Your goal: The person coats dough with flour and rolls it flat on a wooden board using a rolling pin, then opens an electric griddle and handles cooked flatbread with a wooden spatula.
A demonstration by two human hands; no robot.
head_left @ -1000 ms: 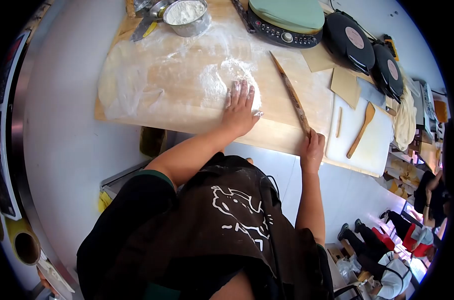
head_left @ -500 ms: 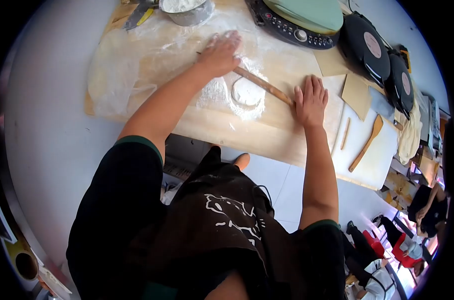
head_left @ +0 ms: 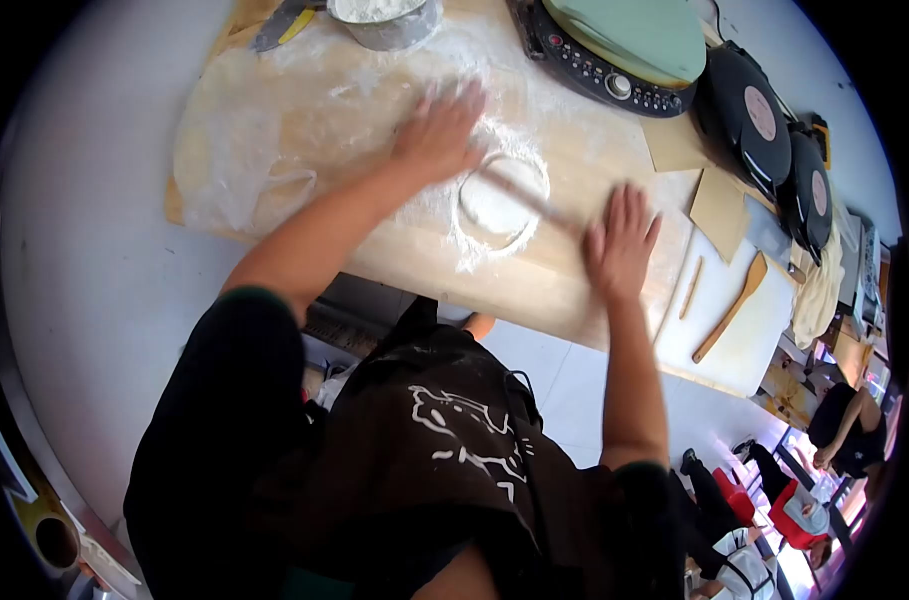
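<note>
A wooden rolling pin (head_left: 527, 194), smeared by motion, lies slantwise across a round, flat piece of dough (head_left: 494, 210) in loose flour. My left hand (head_left: 439, 132) rests over the pin's far-left end, its floury fingers stretched out and somewhat blurred. Over the other end lies my right hand (head_left: 622, 243), fingers extended and palm down. Both palms hide the pin's ends; neither hand's fingers wrap around it. All of this is on a flour-dusted wooden board (head_left: 394, 250).
A metal bowl of flour (head_left: 389, 25) and a yellow-edged scraper (head_left: 282, 25) sit at the back. Clear plastic film (head_left: 229, 150) covers the left side. Right of the board are a green-lidded electric griddle (head_left: 629, 40), black round appliances (head_left: 744, 110) and a wooden spatula (head_left: 731, 305). Several people sit at lower right.
The rolling pin has come toward me, from the dough's far edge to across its middle, with both hands moving along. The dough looks wider. The camera view has shifted slightly.
</note>
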